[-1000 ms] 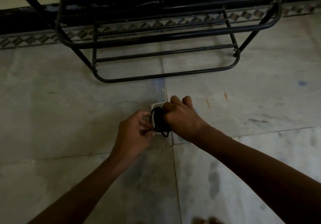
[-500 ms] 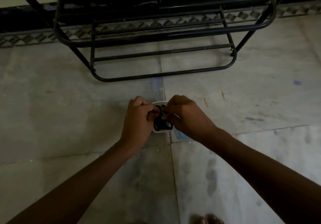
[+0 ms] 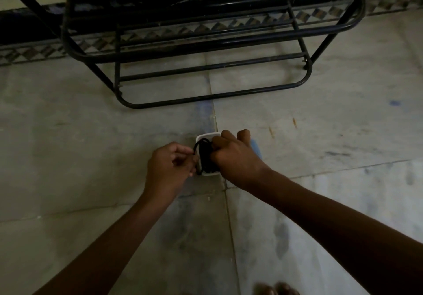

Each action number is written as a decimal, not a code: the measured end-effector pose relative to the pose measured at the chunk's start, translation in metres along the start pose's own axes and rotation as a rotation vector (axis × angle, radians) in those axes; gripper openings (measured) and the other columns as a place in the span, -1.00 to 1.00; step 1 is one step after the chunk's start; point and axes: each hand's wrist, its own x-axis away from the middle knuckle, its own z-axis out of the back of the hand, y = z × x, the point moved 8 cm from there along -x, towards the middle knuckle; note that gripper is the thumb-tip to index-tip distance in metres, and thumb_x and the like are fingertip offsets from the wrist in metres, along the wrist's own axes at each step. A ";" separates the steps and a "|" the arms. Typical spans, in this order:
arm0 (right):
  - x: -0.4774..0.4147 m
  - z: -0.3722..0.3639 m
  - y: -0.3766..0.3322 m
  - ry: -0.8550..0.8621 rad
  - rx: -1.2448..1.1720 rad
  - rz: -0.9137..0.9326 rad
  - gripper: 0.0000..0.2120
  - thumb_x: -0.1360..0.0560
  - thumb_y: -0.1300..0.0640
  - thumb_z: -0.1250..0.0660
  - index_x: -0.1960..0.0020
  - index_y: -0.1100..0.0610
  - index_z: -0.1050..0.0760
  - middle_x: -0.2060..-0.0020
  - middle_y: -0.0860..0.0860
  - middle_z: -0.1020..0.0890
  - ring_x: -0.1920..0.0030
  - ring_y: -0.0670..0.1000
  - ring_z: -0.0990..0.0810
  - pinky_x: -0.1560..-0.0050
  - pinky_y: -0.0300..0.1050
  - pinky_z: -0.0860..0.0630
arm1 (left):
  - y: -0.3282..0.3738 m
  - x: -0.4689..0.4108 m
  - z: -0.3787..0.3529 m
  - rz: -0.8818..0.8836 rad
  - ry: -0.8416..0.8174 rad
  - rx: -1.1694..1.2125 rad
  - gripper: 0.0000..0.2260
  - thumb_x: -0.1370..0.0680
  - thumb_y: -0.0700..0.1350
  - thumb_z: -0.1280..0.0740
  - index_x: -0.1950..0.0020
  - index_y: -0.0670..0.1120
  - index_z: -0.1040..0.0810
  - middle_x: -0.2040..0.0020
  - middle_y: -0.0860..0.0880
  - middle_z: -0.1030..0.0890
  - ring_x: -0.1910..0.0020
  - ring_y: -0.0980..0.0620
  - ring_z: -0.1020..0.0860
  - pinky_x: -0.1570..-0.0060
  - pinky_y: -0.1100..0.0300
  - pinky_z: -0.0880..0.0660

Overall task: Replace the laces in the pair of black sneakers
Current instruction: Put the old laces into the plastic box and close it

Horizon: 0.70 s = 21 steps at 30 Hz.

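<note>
Toes (image 3: 278,289) poke in at the bottom edge, on the grey tiled floor (image 3: 91,157). Both forearms reach out over a tile seam. Between the hands sits a coil of black lace (image 3: 206,157) wound on a white card (image 3: 204,137). The right hand (image 3: 233,157) has its fingers curled round the card's right side. The left hand (image 3: 170,164) pinches a strand at the coil's left edge with thumb and fingertips. Beyond stands a black metal rack (image 3: 206,66), in front of the wall's patterned border (image 3: 34,52).
</note>
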 end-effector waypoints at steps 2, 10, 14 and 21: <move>-0.001 0.000 -0.001 -0.006 -0.006 0.001 -0.83 -0.38 0.17 -0.51 0.03 0.11 -0.67 -0.02 0.09 -0.59 -0.13 0.18 -0.43 -0.03 0.09 -0.16 | 0.002 0.001 -0.001 -0.006 0.018 -0.068 -0.84 -0.50 -0.23 -0.51 0.08 0.04 -0.66 0.27 0.02 -0.71 0.26 0.04 -0.69 0.21 0.11 -0.63; 0.001 0.006 0.002 -0.028 -0.024 0.035 -0.79 -0.45 0.24 -0.42 -0.07 0.07 -0.64 -0.06 0.03 -0.57 -0.13 0.13 -0.41 0.07 -0.01 0.04 | -0.017 -0.006 -0.011 0.144 -0.035 -0.094 -0.56 -0.48 -0.14 -0.56 -0.29 0.03 -0.51 0.05 -0.02 -0.69 0.04 -0.01 -0.66 -0.01 0.03 -0.60; 0.000 0.004 -0.001 -0.060 -0.031 0.040 -0.80 -0.45 0.24 -0.41 -0.07 0.11 -0.63 -0.09 0.06 -0.57 -0.18 0.16 -0.40 -0.07 0.09 -0.17 | -0.021 -0.016 -0.018 0.129 -0.130 -0.106 -0.53 -0.53 -0.29 -0.43 -0.30 0.17 -0.48 0.12 -0.08 -0.65 0.06 -0.09 -0.64 -0.01 0.01 -0.58; 0.001 0.003 -0.001 -0.047 -0.025 0.026 -0.79 -0.44 0.25 -0.42 -0.07 0.10 -0.63 -0.10 0.06 -0.57 -0.19 0.15 -0.40 -0.11 0.12 -0.19 | -0.005 -0.026 -0.005 -0.049 -0.076 -0.167 -0.84 -0.55 -0.21 -0.46 0.21 -0.02 -0.64 0.32 -0.03 -0.65 0.29 0.00 -0.59 0.17 -0.02 -0.55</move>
